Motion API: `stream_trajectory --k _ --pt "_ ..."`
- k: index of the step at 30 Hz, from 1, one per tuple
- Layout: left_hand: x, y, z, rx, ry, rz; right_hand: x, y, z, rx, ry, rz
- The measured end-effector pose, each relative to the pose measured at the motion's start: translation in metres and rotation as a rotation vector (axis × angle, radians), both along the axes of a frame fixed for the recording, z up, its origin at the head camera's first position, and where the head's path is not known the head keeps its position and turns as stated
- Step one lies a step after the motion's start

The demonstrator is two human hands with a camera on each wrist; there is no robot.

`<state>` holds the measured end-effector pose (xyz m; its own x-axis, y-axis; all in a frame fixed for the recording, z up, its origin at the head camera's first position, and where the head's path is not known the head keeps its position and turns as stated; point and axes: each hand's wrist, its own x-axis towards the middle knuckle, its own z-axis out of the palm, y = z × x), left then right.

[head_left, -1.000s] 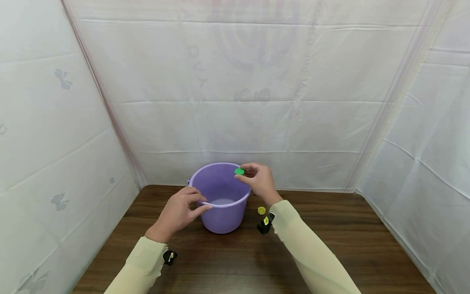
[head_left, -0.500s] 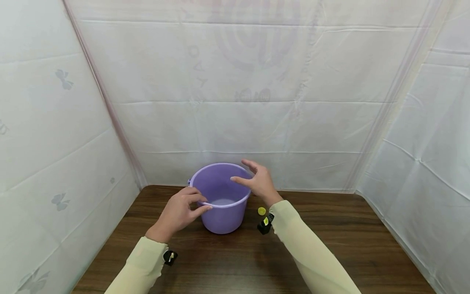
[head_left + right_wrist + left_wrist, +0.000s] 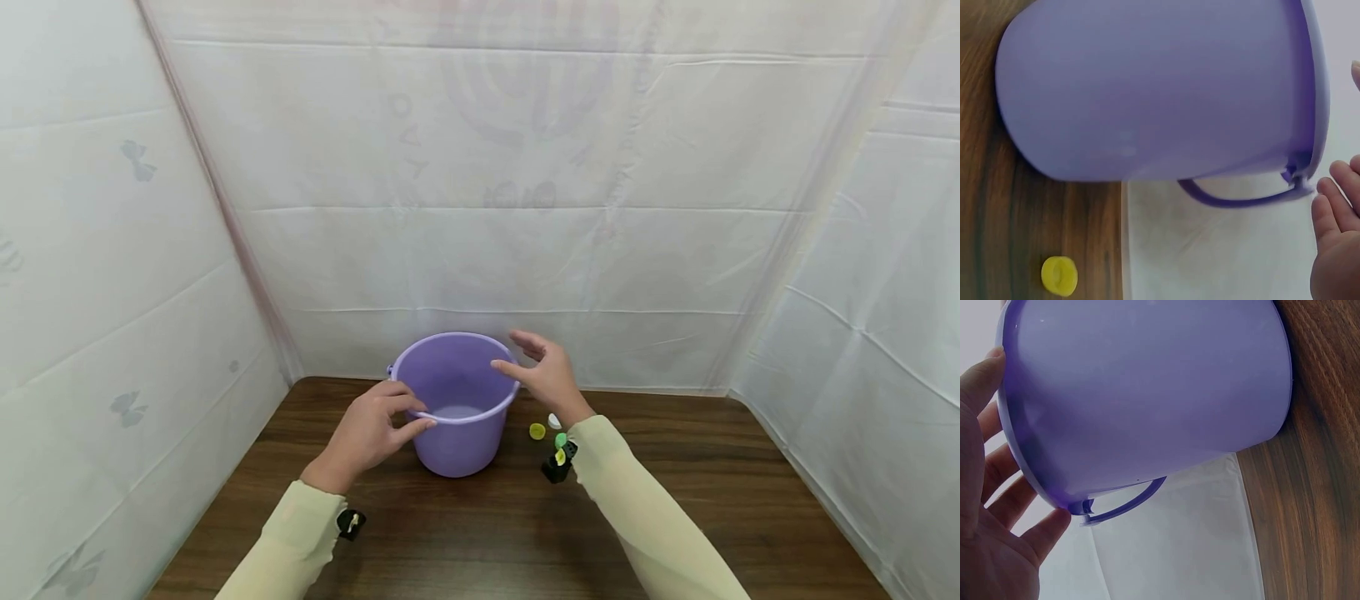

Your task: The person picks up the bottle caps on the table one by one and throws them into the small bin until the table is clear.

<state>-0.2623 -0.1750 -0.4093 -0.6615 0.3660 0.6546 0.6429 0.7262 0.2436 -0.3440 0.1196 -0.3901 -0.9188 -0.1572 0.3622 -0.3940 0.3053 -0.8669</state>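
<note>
Shifted rightward, the right hand point(image 3: 551, 377) gapes empty mid-frame, left hand point(image 3: 366, 429) pinching the bucket point(image 3: 459, 450); release seems done, the next move likely calling for the yellow cap point(image 3: 537, 432).

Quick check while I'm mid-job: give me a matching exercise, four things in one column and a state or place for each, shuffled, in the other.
Things:
1. left hand
2. right hand
3. bucket
4. yellow cap

States and places:
A. purple, standing upright
B. small, lying on the table
C. fingers gripping nothing
D. holding the near rim

Pairs: 1-D, 2-C, 3-A, 4-B
</note>
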Motion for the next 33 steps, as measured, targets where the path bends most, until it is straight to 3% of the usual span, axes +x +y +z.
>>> stream_trajectory --k 19,33 --pt "-0.001 0.000 -0.001 -0.005 -0.009 0.015 0.010 0.048 -0.032 -0.064 0.014 -0.063" --pt "-0.003 0.000 -0.001 -0.003 0.004 0.008 0.013 0.086 -0.061 0.018 0.002 -0.170"
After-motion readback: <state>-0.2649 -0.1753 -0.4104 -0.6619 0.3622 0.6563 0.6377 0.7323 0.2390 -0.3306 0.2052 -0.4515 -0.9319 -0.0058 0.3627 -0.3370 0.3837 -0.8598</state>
